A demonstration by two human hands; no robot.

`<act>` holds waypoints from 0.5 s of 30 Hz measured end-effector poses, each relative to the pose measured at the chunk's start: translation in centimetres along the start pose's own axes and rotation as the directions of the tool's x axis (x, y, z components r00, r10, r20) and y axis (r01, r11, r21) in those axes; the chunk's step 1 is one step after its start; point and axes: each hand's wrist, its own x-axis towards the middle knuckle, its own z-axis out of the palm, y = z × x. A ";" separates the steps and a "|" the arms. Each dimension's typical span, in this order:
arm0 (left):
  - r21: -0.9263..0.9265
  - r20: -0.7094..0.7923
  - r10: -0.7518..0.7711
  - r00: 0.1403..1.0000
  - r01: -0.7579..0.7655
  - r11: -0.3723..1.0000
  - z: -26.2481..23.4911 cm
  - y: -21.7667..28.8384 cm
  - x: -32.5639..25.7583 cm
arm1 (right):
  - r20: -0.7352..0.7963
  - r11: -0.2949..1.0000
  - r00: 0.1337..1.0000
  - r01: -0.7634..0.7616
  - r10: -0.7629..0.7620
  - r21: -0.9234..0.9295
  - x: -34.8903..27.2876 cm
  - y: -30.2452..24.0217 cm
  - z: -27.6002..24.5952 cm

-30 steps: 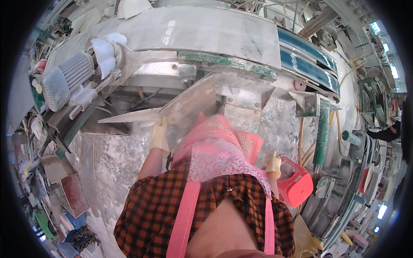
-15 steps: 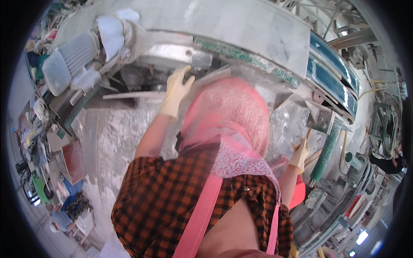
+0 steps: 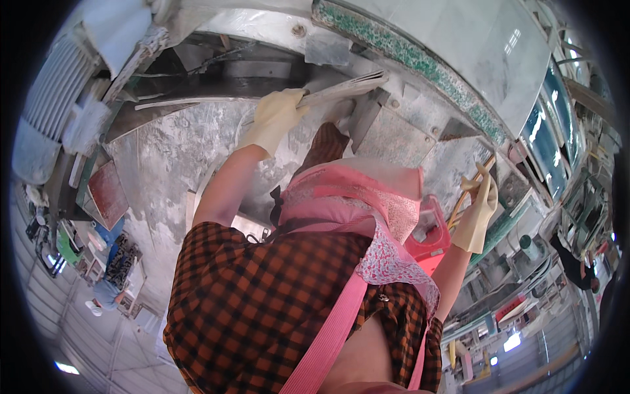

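Observation:
My left hand (image 3: 274, 121), in a cream rubber glove, is closed round one end of a bundle of thin, flat, pale grey strips (image 3: 344, 88). The strips fan apart slightly at their far right end. My right hand (image 3: 482, 200), gloved alike, is raised at the right with fingers apart and partly bent. Close behind those fingers passes a thin tan rod (image 3: 455, 211); whether they touch it cannot be made out. Below and between my arms hangs my pink apron (image 3: 367, 187), hiding part of the floor.
A pale slab (image 3: 459, 39) lies across the top, edged by a worn green rail (image 3: 407, 72). Glossy dark green slabs (image 3: 541, 141) stand right. A ribbed grey motor (image 3: 52, 98) is at far left. Beside my right forearm sits a red plastic object (image 3: 430, 230) with openings.
My left hand has gone from spread fingers to a grip round the strips. My right hand has risen. The view has shifted, so the machine and slab edge appear closer.

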 end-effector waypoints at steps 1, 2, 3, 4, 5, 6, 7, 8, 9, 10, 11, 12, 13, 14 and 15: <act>0.015 0.001 0.003 1.000 -0.003 1.000 0.3 0.0 -0.1 | 0.039 1.000 0.999 0.029 -0.029 -0.009 -0.2 -0.4 0.5; 0.032 -0.013 0.005 1.000 -0.004 0.999 0.6 0.0 -0.4 | 0.033 1.000 0.999 0.004 -0.003 -0.027 -0.3 -0.6 0.9; 0.032 0.027 -0.033 0.999 0.033 0.999 1.0 0.3 -0.7 | -0.005 0.996 0.999 -0.037 0.037 -0.077 -0.4 -0.8 1.2; 0.037 0.052 -0.073 0.996 0.071 0.997 1.4 0.6 -1.2 | -0.006 0.993 0.999 -0.041 0.040 -0.109 -0.5 -0.9 1.4; 0.030 0.045 -0.085 0.995 0.084 0.996 1.8 0.9 -1.7 | 0.034 0.992 0.999 0.008 -0.004 -0.125 -0.7 -0.9 1.6; 0.040 0.029 -0.058 0.998 0.057 0.998 2.2 1.3 -2.3 | 0.041 0.991 0.999 0.008 -0.002 -0.136 -0.8 -0.8 1.7; 0.036 -0.015 -0.009 1.000 0.009 0.999 2.7 1.7 -3.0 | 0.026 0.987 0.998 -0.048 0.052 -0.151 -0.9 -0.7 1.8; 0.041 -0.013 0.007 1.000 -0.007 0.999 3.1 2.0 -3.7 | 0.046 0.985 0.997 -0.058 0.066 -0.161 -1.1 -0.4 1.9; 0.038 -0.047 0.033 0.998 -0.031 0.999 3.5 2.2 -4.3 | 0.062 0.981 0.995 -0.064 0.076 -0.184 -1.2 -0.2 1.9; 0.043 -0.033 0.029 0.999 -0.027 0.999 4.0 2.5 -4.9 | 0.103 0.985 0.992 -0.052 0.069 -0.167 -1.4 0.1 2.1; 0.045 -0.028 0.032 0.999 -0.031 0.999 4.5 2.7 -5.4 | 0.125 0.984 0.989 -0.053 0.075 -0.168 -1.5 0.3 2.1; 0.066 -0.031 0.035 0.999 -0.033 0.997 4.8 2.9 -5.9 | 0.140 0.981 0.987 -0.055 0.082 -0.184 -1.7 0.5 2.2; 0.083 -0.046 0.046 0.998 -0.042 0.996 5.1 3.0 -6.1 | 0.154 0.978 0.984 -0.054 0.086 -0.200 -1.8 0.7 2.3; 0.093 -0.056 0.062 0.996 -0.057 0.994 5.3 3.1 -6.3 | 0.178 0.963 0.982 -0.018 0.069 -0.270 -2.0 0.8 2.2; 0.101 -0.087 0.094 0.992 -0.085 0.991 5.3 3.1 -6.3 | 0.188 0.964 0.977 -0.044 0.096 -0.263 -2.2 1.0 2.2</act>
